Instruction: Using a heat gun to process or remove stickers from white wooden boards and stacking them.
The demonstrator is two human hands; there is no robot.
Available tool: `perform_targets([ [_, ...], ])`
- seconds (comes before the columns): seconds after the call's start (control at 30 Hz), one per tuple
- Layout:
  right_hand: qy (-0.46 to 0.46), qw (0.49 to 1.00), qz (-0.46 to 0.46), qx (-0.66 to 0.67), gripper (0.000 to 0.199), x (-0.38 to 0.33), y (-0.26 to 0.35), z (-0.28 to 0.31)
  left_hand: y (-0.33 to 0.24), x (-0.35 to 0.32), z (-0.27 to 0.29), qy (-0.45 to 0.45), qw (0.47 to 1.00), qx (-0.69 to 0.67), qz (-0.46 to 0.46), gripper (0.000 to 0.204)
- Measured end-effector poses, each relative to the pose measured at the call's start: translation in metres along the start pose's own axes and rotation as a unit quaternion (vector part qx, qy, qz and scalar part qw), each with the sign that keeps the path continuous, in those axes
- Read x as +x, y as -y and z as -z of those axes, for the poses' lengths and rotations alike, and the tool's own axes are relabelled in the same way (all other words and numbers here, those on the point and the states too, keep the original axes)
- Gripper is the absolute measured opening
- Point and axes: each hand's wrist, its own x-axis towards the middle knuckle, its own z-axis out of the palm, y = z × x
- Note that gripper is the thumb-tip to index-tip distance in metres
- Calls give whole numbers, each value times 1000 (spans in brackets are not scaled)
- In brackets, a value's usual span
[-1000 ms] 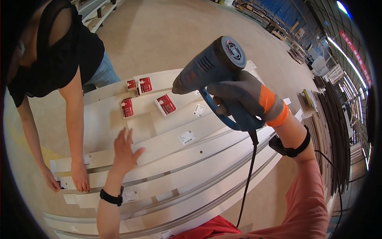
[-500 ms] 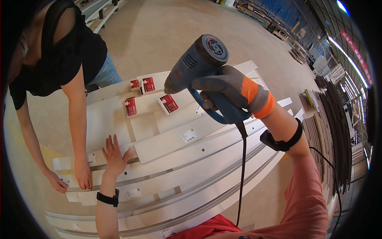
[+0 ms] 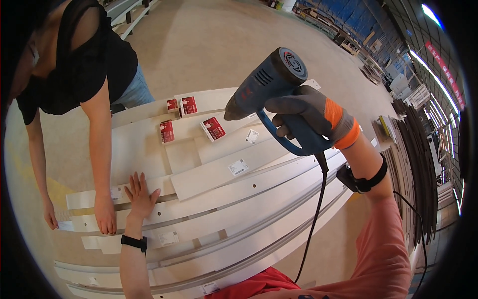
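My right hand (image 3: 318, 112), in a grey and orange glove, grips a blue corded heat gun (image 3: 264, 82) by its handle. Its nozzle points down and left, over the white boards. My left hand (image 3: 141, 198) is bare and rests with fingers spread on a white panel (image 3: 164, 208) at the left part of the stack. Just left of it, a co-worker's hand (image 3: 105, 214) presses on the board ends. The co-worker's other hand (image 3: 51, 215) is beside a thin whitish strip (image 3: 64, 225) at a board's end.
Several red-and-white printed pieces (image 3: 213, 128) lie on the boards. Paper labels (image 3: 238, 167) are stuck to some panels. The gun's black cord (image 3: 314, 219) hangs down near my body. Dark long strips (image 3: 418, 164) are stacked at the right. The co-worker (image 3: 74, 65) leans in from the left.
My right hand and the heat gun have shifted slightly right. The co-worker's outer hand has moved left and away from the board end, and a whitish strip now shows there.
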Motion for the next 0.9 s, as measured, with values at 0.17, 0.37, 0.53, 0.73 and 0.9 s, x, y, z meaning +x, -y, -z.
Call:
perform_targets([
  [0.17,10,1000,3,10,35,-8,0,0,-3,0,-1,2,1000,8,2,85],
  [0.37,-2,998,54,11,31,10,-10,-18,1,-4,-4,-11,1000,9,4,87],
  [0.53,-28,998,50,38,27,8,-10,-30,-6,3,-9,-6,999,43,2,88],
  [0.73,-20,999,0,33,33,-2,2,-34,-12,-3,5,7,1000,0,18,89],
  [0.9,-35,998,54,10,33,3,-8,-35,-3,1,-4,14,999,29,13,88],
])
